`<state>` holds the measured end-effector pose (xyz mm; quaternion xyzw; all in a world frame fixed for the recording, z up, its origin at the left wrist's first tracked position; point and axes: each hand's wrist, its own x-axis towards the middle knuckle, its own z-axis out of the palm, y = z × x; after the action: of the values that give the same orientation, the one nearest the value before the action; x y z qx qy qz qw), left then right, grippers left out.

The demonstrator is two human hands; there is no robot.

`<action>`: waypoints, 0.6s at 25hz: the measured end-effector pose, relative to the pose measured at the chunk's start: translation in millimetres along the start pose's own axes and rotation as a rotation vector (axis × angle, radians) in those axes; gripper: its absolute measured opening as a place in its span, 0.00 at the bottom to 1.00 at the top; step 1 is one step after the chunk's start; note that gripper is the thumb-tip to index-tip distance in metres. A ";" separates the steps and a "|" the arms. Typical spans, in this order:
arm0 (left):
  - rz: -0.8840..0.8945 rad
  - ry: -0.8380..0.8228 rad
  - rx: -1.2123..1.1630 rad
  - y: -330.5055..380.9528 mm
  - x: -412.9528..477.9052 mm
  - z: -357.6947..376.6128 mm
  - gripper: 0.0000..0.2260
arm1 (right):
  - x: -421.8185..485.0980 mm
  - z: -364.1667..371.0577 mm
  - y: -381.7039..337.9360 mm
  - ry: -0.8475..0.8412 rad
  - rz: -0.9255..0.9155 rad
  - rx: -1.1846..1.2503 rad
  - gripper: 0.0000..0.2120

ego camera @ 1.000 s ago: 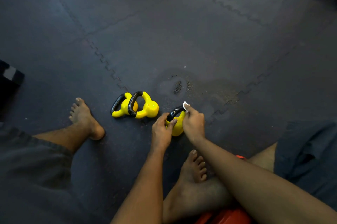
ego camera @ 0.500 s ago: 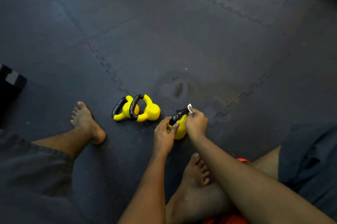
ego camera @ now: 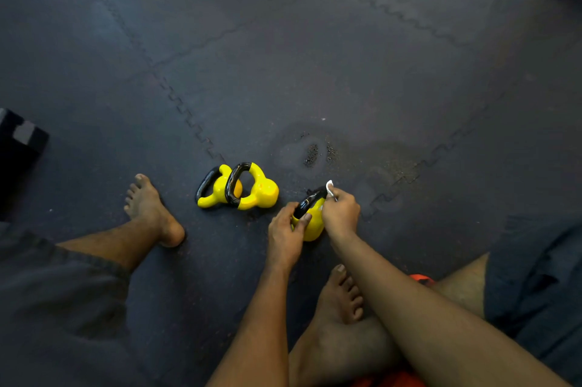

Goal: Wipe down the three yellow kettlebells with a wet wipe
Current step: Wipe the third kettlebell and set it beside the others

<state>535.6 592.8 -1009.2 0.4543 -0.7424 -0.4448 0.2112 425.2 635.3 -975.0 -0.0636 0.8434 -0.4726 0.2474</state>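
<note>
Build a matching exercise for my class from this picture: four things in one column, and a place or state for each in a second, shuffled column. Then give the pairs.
Column A
1. left hand
2. right hand
3. two other kettlebells
4. wet wipe

Column B
a. lie side by side on the mat, with no hand on them
b. white, against the black handle
c. grips the held kettlebell
d. pinches the wipe

Pairs: 1-c, 2-d, 3-a, 4-b

Dim indoor light, soft shadows, wide-angle bending at edges
</note>
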 end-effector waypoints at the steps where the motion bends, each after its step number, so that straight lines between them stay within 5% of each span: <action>1: 0.002 -0.004 -0.003 -0.6 -0.1 0.8 0.12 | -0.2 0.0 -0.4 0.000 -0.033 -0.036 0.16; 7: 0.007 -0.011 -0.009 -0.5 -0.9 -3.1 0.11 | 3.6 -5.2 -13.8 -0.119 -0.460 -0.550 0.14; 12: 0.073 -0.081 0.033 4.8 -11.2 4.5 0.11 | 46.2 -27.1 -42.9 -0.560 -0.443 -1.035 0.13; 15: 0.015 -0.053 -0.052 8.0 -12.1 6.7 0.13 | 46.0 -25.8 -50.4 -0.737 -0.479 -1.093 0.12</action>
<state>532.9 607.9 -1004.8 0.4312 -0.7393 -0.4743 0.2063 366.5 611.9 -938.5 -0.5189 0.7843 0.0299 0.3388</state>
